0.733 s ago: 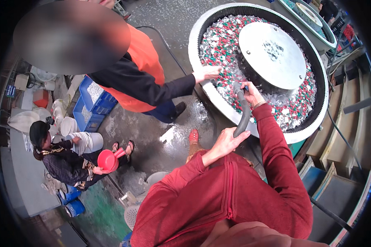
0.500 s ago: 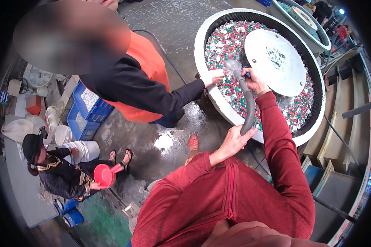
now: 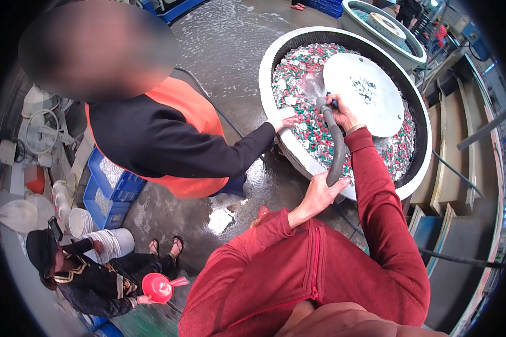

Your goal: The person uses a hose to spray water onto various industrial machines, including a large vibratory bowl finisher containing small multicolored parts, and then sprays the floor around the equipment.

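Note:
A grey hose (image 3: pixel 336 147) runs up over the rim of a round white bowl-shaped machine (image 3: pixel 268 92). My left hand (image 3: pixel 318 194) is closed round the hose's lower part, just outside the rim. Higher up, my right hand (image 3: pixel 346 117) grips the hose's blue valve handle (image 3: pixel 333 101), with the grey nozzle beside it. Water sprays from the nozzle onto small red, green and whitish pieces (image 3: pixel 315 126) mixed with clear or silvery ones. A white disc (image 3: pixel 364 95) covers the bowl's middle. A co-worker's hand (image 3: pixel 285 118) reaches over the rim at the left, above the pieces.
The co-worker in an orange vest (image 3: pixel 205 112) stands close at my left. Lower left, another person holds a red dipper (image 3: pixel 157 287) near stacked white buckets (image 3: pixel 121 241) and blue crates (image 3: pixel 117 210). Wooden troughs (image 3: pixel 452 151) line the right. The floor (image 3: pixel 219 45) is wet.
The whole view has shifted, so the bowl sits lower in it. My hands keep their hold on the hose and its handle. The spray looks fainter, and the co-worker's fingers seem more spread.

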`<state>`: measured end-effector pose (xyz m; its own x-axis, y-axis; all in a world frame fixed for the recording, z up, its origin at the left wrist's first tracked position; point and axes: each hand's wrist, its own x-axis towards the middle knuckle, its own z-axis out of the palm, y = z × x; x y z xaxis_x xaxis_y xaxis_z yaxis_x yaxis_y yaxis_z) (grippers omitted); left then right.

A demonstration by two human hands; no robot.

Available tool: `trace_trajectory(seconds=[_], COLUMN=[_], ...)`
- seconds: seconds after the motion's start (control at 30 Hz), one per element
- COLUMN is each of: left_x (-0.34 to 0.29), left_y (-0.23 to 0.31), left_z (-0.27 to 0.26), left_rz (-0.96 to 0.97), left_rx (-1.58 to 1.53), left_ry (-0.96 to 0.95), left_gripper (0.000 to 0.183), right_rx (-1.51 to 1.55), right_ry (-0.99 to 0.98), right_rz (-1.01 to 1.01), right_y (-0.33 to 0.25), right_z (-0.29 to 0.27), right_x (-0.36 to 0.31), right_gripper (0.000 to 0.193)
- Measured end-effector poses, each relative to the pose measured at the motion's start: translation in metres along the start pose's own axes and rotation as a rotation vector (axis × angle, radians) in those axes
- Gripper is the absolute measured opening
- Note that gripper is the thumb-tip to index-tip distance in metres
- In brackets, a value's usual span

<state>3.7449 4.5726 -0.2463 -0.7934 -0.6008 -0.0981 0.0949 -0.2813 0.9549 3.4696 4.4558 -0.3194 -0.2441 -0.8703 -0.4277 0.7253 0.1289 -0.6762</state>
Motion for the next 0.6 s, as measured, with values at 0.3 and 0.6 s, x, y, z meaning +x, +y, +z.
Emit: trace_trajectory(seconds=[0.3,0.6], left_x=[0.015,0.001], left_y=[0.018,-0.017], left_z=[-0.025,-0.053], left_rz=[0.138,-0.05], left_rx=[0.085,-0.031], left_ry=[0.004,0.047], left_gripper=[0.033,0.04], right_rx=[-0.036,-0.047], right_ry=[-0.004,0.186], right_rz=[-0.042,0.129], right_y=[-0.028,0.047], right_z=[0.051,0.038], right_x=[0.003,0.026], right_gripper=[0.009,0.012])
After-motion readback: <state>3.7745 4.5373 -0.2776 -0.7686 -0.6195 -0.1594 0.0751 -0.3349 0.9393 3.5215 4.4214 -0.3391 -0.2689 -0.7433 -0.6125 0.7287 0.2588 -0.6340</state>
